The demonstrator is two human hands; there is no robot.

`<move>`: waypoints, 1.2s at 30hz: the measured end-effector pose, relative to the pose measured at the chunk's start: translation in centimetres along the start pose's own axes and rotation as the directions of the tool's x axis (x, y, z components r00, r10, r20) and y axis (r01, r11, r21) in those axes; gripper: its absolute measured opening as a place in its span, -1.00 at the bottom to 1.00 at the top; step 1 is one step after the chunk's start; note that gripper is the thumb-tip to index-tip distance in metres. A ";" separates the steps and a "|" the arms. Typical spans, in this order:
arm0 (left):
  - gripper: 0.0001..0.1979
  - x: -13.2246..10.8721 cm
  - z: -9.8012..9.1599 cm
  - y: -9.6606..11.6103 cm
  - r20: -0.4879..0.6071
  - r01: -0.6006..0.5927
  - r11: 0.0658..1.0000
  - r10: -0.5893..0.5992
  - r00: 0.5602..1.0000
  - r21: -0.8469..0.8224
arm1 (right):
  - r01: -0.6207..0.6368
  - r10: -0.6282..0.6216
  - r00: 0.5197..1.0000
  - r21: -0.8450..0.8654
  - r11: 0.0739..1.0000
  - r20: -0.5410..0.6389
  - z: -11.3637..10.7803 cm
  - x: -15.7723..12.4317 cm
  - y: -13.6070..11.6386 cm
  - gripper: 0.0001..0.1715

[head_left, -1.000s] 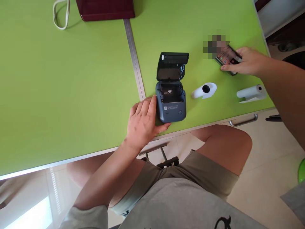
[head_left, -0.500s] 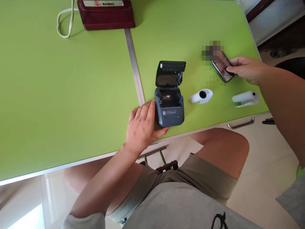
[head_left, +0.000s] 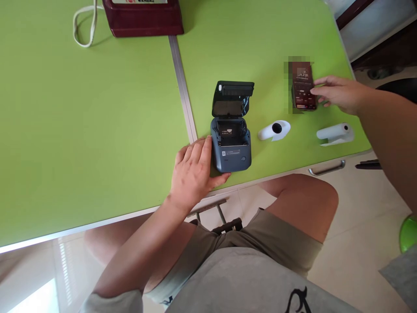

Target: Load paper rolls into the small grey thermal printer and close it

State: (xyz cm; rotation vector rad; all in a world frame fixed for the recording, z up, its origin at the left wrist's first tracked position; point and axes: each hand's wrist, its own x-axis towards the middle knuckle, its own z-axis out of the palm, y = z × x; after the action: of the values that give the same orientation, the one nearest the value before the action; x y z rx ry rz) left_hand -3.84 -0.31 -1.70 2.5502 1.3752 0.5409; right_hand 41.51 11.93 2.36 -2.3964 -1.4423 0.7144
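Note:
A small dark blue-grey label printer stands near the table's front edge with its black lid raised. Its inner compartment is in plain sight. My left hand lies against the printer's left side, fingers stretched along the table and thumb by the front corner. A phone with a lit dark-red screen is at the right, partly pixelated. My right hand is at the phone's right edge, fingers apart. Between printer and phone lies a white paper roll with a dark core. Another white roll sits farther right.
A dark red box-shaped device with a white cord stands at the back of the green table. A metal strip crosses the tabletop. A drawer handle juts from the front, above my leg.
The phone has turned from a slant to nearly straight, and its screen shows different content. My right hand has loosened from it, fingers spreading. My left hand and the printer stay put.

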 end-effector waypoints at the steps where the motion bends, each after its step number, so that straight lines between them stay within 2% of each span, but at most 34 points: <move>1: -0.06 0.0 0.0 0.0 0.003 0.002 1.000 -0.002 1.000 -0.007 | -0.024 0.024 1.000 0.021 0.999 0.008 0.0 -0.1 -0.1 -0.55; 4: -0.07 0.0 0.0 0.0 0.000 0.003 1.000 -0.003 1.000 -0.025 | -0.043 0.042 0.999 0.033 0.999 0.033 0.1 -0.7 -0.6 -0.06; 6: -0.08 0.0 0.0 0.0 -0.004 0.001 1.000 -0.001 1.000 -0.023 | -0.029 0.029 0.999 -0.004 1.000 0.043 0.4 -1.1 -0.9 0.16; 8: -0.08 0.0 0.0 0.0 -0.004 0.004 1.000 -0.004 1.000 -0.024 | -0.011 0.013 0.999 -0.044 0.999 0.051 0.7 -1.4 -1.1 0.29; 11: -0.08 0.0 0.0 0.0 0.001 0.011 0.999 -0.011 1.000 -0.034 | 0.014 -0.011 0.999 -0.058 0.998 0.051 1.2 -1.6 -1.4 0.38; 16: -0.05 0.0 0.0 0.0 0.005 0.003 1.000 -0.003 1.000 -0.010 | 0.035 -0.035 0.997 0.006 0.999 0.070 1.4 -2.2 -2.4 0.30; 20: -0.06 0.1 -0.1 0.1 0.002 0.000 1.000 0.000 1.000 0.008 | 0.002 0.001 0.998 -0.052 0.999 0.061 1.4 -2.7 -2.7 0.27; 23: -0.06 0.1 -0.1 0.1 -0.013 -0.011 1.000 0.012 1.000 0.016 | 0.021 -0.021 1.000 -0.101 0.995 0.002 1.5 -2.3 -2.1 0.09; 26: -0.06 0.0 -0.1 0.0 -0.002 -0.008 1.000 0.008 1.000 0.008 | 0.005 -0.009 0.997 -0.055 0.998 -0.076 1.6 -1.3 -1.0 -0.16; 30: -0.08 0.0 -0.2 0.0 -0.002 -0.015 1.000 0.015 1.000 0.003 | -0.009 0.012 0.997 0.033 0.999 -0.078 1.5 -0.4 -0.3 -0.25; 36: -0.09 0.0 -0.2 0.0 -0.004 -0.005 1.000 0.005 1.000 -0.022 | 0.034 -0.035 0.991 -0.012 0.999 -0.129 1.5 1.0 0.4 -0.41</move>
State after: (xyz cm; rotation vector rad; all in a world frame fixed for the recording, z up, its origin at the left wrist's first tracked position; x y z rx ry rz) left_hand -3.92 -0.36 -1.54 2.5369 1.3574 0.5590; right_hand 41.36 12.60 0.61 -2.3706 -1.4340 0.5346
